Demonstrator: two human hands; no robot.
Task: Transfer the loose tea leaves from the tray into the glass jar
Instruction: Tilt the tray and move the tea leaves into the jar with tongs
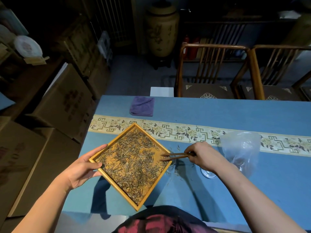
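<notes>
A square wooden tray (116, 140) covered with loose tea leaves (133, 162) is held above the blue table, turned like a diamond. My left hand (84, 167) grips its left corner, thumb on the rim. My right hand (205, 157) holds wooden tongs (175, 156) whose tips rest in the leaves at the tray's right corner. The glass jar (172, 163) stands on the table just under that right corner and is mostly hidden by the tray. A few leaves lie scattered on the cloth around it.
A crumpled clear plastic bag (240, 148) lies right of my right hand, with a round glass piece (208, 174) in front of it. A folded purple cloth (142, 105) sits at the table's far left. Wooden chairs (212, 71) stand behind the table, cardboard boxes (67, 105) to the left.
</notes>
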